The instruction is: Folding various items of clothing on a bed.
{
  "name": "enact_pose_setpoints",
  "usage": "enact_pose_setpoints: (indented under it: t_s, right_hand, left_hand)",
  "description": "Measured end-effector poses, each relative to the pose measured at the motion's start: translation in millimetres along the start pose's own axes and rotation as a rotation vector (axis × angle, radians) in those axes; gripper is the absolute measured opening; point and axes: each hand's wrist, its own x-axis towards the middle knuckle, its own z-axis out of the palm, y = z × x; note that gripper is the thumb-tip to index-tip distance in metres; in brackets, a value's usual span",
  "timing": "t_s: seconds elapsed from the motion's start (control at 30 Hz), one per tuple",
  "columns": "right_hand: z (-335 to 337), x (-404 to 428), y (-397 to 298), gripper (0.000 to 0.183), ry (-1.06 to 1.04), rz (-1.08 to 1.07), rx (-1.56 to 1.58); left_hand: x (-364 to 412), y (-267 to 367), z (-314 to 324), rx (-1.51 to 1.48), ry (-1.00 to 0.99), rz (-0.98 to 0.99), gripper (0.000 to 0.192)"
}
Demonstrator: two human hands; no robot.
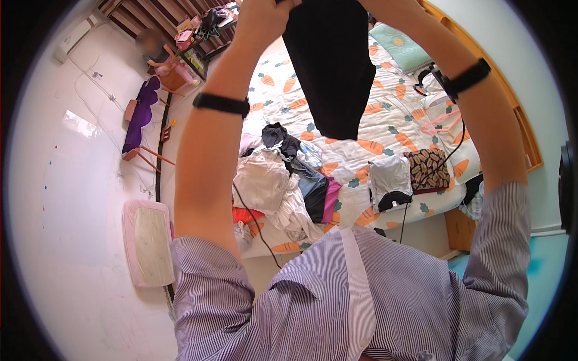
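Note:
A black cloth garment (334, 67) hangs in front of me, its top cut off by the upper picture edge. My left hand (266, 20) grips its upper left side. At the upper right side is my right hand (384, 6), mostly beyond the picture edge with its fingers hidden; the cloth hangs spread between both hands. Below lies a bed (271, 85) with a carrot-print cover. A loose heap of clothes (266, 180) rests on its left part. Further right, a folded grey-white garment (390, 176) lies beside a folded brown leaf-patterned cloth (426, 169).
A green pillow (399, 47) and pink hangers (445, 122) lie on the bed's right side. Dark cables run down from both wrist straps. At upper left a person (162, 58) sits near a cluttered shelf (198, 36). A purple-draped chair (142, 113) stands by the wall.

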Motion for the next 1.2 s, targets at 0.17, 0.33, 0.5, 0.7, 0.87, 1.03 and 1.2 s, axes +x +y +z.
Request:
enact_pose_setpoints:
  t_s: [0.17, 0.33, 0.5, 0.7, 0.87, 1.03, 1.2]
  right_hand:
    - [21.2, -99.2, 11.1, 0.022, -0.121, -0.177, -0.035]
    - [53.7, -227.4, -19.1, 0.018, -0.515, -0.098, 0.212]
    - [109.3, -343.6, -41.3, 0.021, -0.870, 0.058, 0.407]
    - [137.2, -384.1, -57.7, 0.025, -1.242, 0.200, 0.503]
    - [184.2, -406.2, -19.1, 0.030, -1.187, 0.368, 0.642]
    - [288.8, -412.8, 72.6, 0.032, -0.941, 0.382, 0.490]
    - [380.1, -389.2, 151.6, 0.029, -0.709, 0.414, 0.424]
  left_hand:
    - [-97.7, 17.9, 5.4, -0.144, -0.225, -0.024, 0.032]
    - [-244.4, 50.2, 16.4, -0.354, -0.564, -0.199, 0.037]
    - [-377.3, 75.0, 32.1, -0.425, -0.846, -0.434, 0.034]
    - [-442.8, 82.5, 41.8, -0.454, -1.058, -0.536, 0.035]
    - [-458.2, 43.1, 86.4, -0.505, -1.144, -0.599, 0.038]
    - [-459.2, -46.1, 186.7, -0.439, -0.977, -0.682, 0.038]
    - [-443.5, -135.9, 283.0, -0.327, -0.767, -0.698, 0.036]
